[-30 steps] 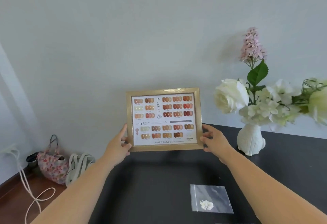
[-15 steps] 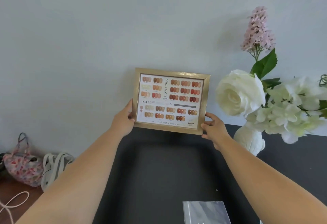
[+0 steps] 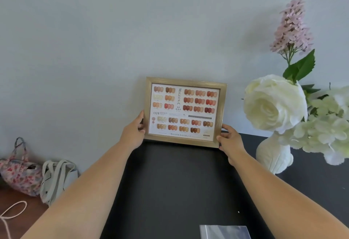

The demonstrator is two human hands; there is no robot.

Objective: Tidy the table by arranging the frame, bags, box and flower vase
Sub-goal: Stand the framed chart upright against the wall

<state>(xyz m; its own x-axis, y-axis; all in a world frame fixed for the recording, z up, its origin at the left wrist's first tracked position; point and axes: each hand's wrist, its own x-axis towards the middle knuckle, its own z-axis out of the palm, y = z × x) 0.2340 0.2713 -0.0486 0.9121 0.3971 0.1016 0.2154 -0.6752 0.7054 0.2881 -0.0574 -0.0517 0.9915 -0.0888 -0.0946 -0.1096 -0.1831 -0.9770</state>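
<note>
A gold-edged picture frame (image 3: 185, 111) with a chart of nail colours stands upright at the back of the black table (image 3: 179, 191), close to the pale wall. My left hand (image 3: 133, 134) grips its lower left edge and my right hand (image 3: 229, 141) grips its lower right corner. To the right stands a white flower vase (image 3: 273, 157) with white blooms and a pink spike. A clear plastic bag (image 3: 225, 231) lies at the near edge, partly cut off.
On the wooden floor at the left lie a floral fabric bag (image 3: 18, 172) and a white tote bag (image 3: 56, 178) against the wall. A pale cord (image 3: 11, 214) curls on the floor beside them. The white blooms (image 3: 273, 102) overhang the table right of the frame.
Both hands have carried the frame away from me towards the wall, with its bottom edge now down at the table's back edge. The view has shifted, so the clear bag is mostly out of frame.
</note>
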